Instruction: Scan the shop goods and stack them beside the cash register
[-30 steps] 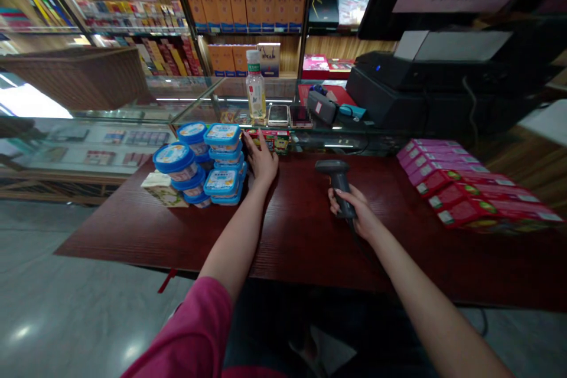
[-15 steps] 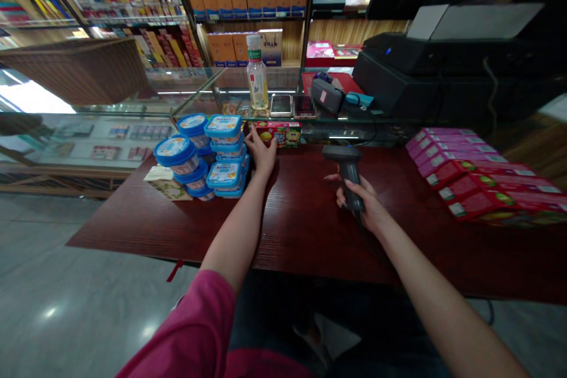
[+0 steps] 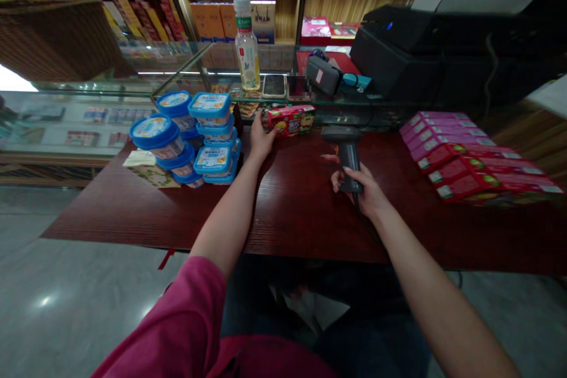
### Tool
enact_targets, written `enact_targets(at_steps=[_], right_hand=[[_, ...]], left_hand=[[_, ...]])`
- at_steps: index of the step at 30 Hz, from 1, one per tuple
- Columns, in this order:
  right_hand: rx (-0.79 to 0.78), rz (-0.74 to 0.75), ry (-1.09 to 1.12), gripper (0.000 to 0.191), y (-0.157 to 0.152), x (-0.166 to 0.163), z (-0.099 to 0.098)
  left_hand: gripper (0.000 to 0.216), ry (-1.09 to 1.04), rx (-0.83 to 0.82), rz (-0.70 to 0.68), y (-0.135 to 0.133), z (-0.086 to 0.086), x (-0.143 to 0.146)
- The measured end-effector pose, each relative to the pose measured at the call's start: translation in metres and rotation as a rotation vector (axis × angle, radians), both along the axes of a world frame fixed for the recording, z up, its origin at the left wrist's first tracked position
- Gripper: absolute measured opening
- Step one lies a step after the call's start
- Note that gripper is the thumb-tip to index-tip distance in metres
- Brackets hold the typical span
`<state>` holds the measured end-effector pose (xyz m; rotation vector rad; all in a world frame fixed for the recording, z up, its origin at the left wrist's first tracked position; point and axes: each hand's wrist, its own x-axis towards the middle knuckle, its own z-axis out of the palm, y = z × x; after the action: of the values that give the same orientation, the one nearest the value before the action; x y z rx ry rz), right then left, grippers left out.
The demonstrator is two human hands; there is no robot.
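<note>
My left hand [image 3: 260,139] grips the left end of a small red box [image 3: 290,120] with fruit pictures, held just above the dark red wooden table [image 3: 301,212] near its far edge. My right hand [image 3: 361,189] is closed round the handle of a black barcode scanner [image 3: 346,150], whose head points toward the red box. A stack of blue-lidded tubs [image 3: 190,136] stands just left of my left hand.
Rows of pink and red boxes [image 3: 460,153] lie at the table's right. A glass counter [image 3: 266,85] behind carries a clear bottle [image 3: 247,47], two phones and a black register machine [image 3: 398,53]. A patterned packet [image 3: 148,168] lies beside the tubs. Shelves of goods stand beyond.
My left hand moved from beside the tubs to the red box and lifted its end, pulling it rightward. My right hand raised the scanner slightly toward the box.
</note>
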<state>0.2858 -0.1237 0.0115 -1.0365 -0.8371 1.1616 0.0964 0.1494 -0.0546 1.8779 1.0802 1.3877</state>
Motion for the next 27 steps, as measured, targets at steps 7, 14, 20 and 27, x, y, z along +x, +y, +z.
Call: enact_targets(at_steps=[7, 14, 20, 27], right_hand=[[0.028, -0.086, -0.044, 0.049, -0.007, 0.006, 0.006], [0.052, -0.06, -0.039, 0.044, -0.012, 0.006, 0.002], [0.089, -0.08, -0.018, 0.049, -0.014, 0.007, 0.003], [0.084, -0.028, -0.015, 0.041, -0.011, 0.008, -0.003]], left_hand=[[0.059, 0.035, 0.06, -0.076, -0.024, 0.008, -0.006], [0.05, -0.007, 0.057, -0.189, -0.047, 0.014, -0.015], [0.039, 0.01, 0.191, -0.157, -0.051, 0.014, -0.018], [0.038, 0.009, 0.207, -0.179, -0.047, 0.013, -0.02]])
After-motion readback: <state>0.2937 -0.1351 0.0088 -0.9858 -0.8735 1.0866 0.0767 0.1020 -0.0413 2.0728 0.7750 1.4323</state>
